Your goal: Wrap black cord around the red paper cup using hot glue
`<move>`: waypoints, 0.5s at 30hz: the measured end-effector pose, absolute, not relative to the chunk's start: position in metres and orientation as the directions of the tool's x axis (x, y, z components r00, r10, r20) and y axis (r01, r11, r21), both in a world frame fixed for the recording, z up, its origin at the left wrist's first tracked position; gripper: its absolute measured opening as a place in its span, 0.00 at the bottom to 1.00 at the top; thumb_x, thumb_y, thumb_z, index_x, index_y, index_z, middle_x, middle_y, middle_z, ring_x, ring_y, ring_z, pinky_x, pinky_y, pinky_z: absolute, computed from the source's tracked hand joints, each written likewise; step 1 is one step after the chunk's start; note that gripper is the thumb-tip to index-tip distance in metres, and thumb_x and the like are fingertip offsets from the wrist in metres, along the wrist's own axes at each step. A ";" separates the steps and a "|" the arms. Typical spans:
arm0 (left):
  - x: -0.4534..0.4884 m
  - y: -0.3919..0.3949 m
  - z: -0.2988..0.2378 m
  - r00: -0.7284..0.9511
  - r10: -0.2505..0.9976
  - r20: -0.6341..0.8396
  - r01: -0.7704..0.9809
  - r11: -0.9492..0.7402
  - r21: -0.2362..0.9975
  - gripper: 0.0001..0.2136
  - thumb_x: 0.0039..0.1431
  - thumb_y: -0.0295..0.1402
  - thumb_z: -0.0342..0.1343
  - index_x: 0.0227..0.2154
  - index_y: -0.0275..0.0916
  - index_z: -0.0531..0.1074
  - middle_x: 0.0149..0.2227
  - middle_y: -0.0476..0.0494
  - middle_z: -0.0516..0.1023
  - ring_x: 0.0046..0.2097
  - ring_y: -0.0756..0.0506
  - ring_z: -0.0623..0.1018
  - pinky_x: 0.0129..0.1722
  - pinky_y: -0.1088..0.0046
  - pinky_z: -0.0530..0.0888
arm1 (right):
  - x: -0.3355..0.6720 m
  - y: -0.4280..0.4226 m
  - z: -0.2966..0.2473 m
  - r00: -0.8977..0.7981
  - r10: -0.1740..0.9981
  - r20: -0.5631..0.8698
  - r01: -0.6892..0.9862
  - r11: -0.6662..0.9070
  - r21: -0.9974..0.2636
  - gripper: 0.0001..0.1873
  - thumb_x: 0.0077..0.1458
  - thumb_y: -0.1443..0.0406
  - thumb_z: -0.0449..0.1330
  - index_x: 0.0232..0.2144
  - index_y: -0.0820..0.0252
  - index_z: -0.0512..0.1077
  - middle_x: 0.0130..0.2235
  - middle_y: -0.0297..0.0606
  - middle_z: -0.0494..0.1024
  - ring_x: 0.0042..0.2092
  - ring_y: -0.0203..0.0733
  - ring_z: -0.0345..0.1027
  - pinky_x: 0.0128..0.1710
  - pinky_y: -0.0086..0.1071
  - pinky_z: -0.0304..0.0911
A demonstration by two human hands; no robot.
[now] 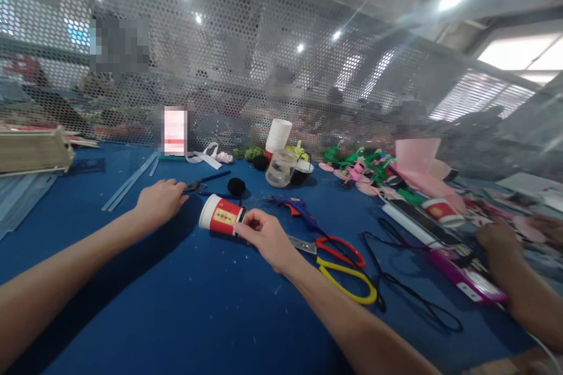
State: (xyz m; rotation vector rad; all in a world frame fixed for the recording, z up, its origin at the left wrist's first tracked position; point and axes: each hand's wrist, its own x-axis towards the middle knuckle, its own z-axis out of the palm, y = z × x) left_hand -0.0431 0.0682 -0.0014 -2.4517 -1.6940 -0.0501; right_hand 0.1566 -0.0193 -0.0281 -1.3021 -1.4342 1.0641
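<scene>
My right hand (268, 237) pinches a red and white paper cup (223, 216) near its dark base. The cup lies tilted on its side, its white rim toward the left. My left hand (162, 204) is closed, fingertips at the head of a pair of pliers (206, 180) with dark blue handles. A black pompom (236, 187) sits just behind the cup. Right of the cup are a blue glue gun (295, 208) and scissors (347, 252) with red and yellow handles; my right hand partly covers the blades.
A clear plastic cup (281, 169), a stack of white paper cups (278, 135) and green yarn (253, 154) stand toward the mesh panel (220, 70). A purple power strip (466, 278) and black cable lie right. Another person's hand (501, 246) works at the far right.
</scene>
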 end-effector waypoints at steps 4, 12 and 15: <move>-0.032 0.061 0.006 0.355 0.919 0.171 0.865 -0.392 0.313 0.19 0.54 0.41 0.37 0.26 0.35 0.71 0.30 0.38 0.75 0.35 0.41 0.73 0.34 0.67 0.66 | 0.157 -0.019 -0.028 -0.059 0.993 0.102 0.250 0.113 -0.962 0.11 0.42 0.61 0.57 0.19 0.61 0.59 0.20 0.28 0.61 0.22 0.29 0.52 0.21 0.25 0.49; -0.013 0.037 0.004 0.534 0.803 -0.265 0.008 0.309 0.951 0.19 0.47 0.47 0.49 0.27 0.34 0.72 0.27 0.43 0.77 0.29 0.48 0.74 0.31 0.74 0.68 | 0.156 -0.023 -0.025 -0.154 0.930 0.334 0.411 0.368 -0.834 0.08 0.44 0.64 0.56 0.20 0.60 0.60 0.23 0.30 0.62 0.26 0.32 0.55 0.27 0.27 0.54; -0.015 0.032 0.004 0.634 0.714 -0.297 -0.011 0.393 0.920 0.17 0.45 0.44 0.53 0.29 0.34 0.73 0.29 0.43 0.77 0.30 0.48 0.74 0.31 0.76 0.68 | 0.156 -0.025 -0.024 -0.251 0.859 0.446 0.489 0.511 -0.707 0.07 0.44 0.67 0.57 0.20 0.60 0.61 0.26 0.32 0.64 0.30 0.34 0.58 0.31 0.28 0.54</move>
